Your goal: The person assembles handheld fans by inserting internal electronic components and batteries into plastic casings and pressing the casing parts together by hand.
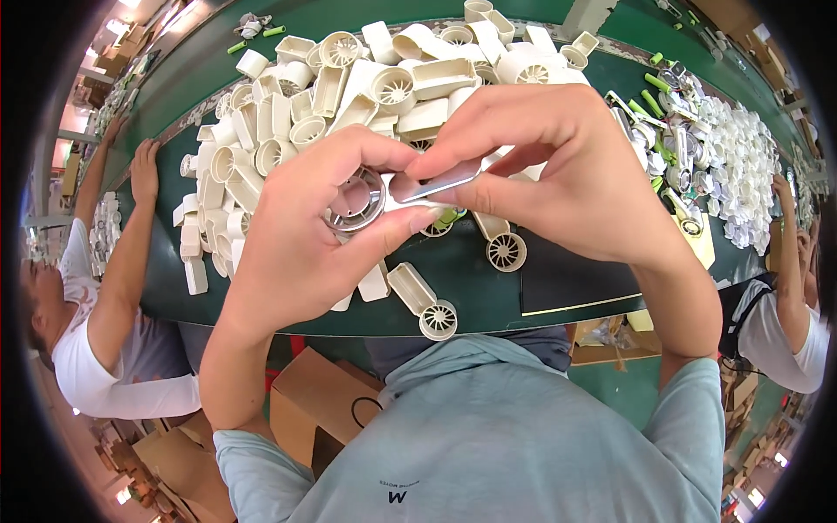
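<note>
Left hand (301, 222) and right hand (558, 166) work nearly touching

Your left hand curls round a silver-ringed part (357, 200), thumb and fingers bent about its rim. Just to its right, your right hand pinches a silver strip (445, 181) between thumb and fingers; whether part and strip are joined cannot be told. The silver-ringed part looks partway done, in hand rather than set down. Beyond your left hand, many heaped cream housings (392, 87) lie open, so plenty appears left. One open housing (411, 288) lies nearer you, below the gap between your hands.
</note>
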Demonstrator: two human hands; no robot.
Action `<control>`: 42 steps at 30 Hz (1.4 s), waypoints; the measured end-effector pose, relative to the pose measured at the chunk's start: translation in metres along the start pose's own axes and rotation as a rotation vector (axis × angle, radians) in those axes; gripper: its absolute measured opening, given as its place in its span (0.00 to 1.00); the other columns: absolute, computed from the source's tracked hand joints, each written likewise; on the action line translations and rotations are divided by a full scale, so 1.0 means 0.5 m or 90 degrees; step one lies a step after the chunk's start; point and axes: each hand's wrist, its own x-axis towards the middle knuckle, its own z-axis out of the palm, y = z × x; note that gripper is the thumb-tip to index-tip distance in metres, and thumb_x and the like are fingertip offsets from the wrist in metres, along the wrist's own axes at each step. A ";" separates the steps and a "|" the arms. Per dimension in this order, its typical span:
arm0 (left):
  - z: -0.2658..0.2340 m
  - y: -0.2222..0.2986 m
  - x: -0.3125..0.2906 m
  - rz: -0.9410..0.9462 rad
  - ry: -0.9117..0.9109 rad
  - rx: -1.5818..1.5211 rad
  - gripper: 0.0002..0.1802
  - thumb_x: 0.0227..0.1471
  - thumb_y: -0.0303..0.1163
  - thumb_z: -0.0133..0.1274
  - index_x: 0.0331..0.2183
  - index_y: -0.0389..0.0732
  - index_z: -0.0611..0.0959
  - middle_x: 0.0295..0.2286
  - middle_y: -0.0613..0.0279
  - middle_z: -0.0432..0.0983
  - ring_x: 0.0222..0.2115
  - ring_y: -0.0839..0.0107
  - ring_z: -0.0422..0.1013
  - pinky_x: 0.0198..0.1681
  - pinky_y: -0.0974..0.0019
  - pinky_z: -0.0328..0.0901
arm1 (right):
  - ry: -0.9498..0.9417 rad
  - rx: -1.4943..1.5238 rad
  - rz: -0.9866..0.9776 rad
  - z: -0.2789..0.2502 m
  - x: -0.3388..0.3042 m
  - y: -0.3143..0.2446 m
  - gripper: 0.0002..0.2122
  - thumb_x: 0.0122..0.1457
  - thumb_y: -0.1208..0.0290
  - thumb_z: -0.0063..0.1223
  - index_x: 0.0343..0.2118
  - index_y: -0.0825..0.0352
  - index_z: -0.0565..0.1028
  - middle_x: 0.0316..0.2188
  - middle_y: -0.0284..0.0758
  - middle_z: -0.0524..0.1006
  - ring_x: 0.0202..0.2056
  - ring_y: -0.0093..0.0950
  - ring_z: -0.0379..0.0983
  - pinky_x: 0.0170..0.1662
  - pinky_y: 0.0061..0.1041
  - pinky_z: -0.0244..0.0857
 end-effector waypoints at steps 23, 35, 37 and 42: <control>-0.028 0.015 0.007 0.054 0.046 0.001 0.17 0.50 0.22 0.67 0.42 0.33 0.80 0.33 0.68 0.77 0.32 0.85 0.70 0.35 0.79 0.66 | 0.025 0.034 0.091 -0.002 0.028 -0.043 0.12 0.56 0.87 0.62 0.44 0.74 0.80 0.40 0.36 0.82 0.43 0.24 0.80 0.47 0.23 0.78; -0.023 0.022 0.014 0.019 0.048 -0.036 0.16 0.51 0.23 0.66 0.41 0.34 0.80 0.33 0.68 0.77 0.34 0.84 0.71 0.36 0.78 0.66 | 0.048 -0.008 0.133 -0.011 0.036 -0.053 0.12 0.54 0.87 0.63 0.41 0.72 0.79 0.37 0.33 0.81 0.41 0.21 0.80 0.42 0.19 0.77; -0.026 0.025 0.012 0.018 0.044 -0.028 0.16 0.51 0.23 0.66 0.41 0.34 0.80 0.33 0.67 0.77 0.35 0.84 0.71 0.36 0.78 0.67 | 0.042 0.004 0.147 -0.010 0.039 -0.056 0.11 0.53 0.86 0.64 0.40 0.72 0.79 0.36 0.33 0.82 0.39 0.21 0.80 0.42 0.19 0.77; -0.026 0.031 0.013 -0.003 0.033 -0.056 0.15 0.51 0.22 0.66 0.41 0.34 0.80 0.34 0.66 0.77 0.35 0.83 0.71 0.37 0.77 0.67 | 0.009 -0.028 0.134 -0.020 0.045 -0.063 0.11 0.53 0.84 0.65 0.40 0.72 0.79 0.36 0.34 0.82 0.40 0.20 0.81 0.42 0.20 0.78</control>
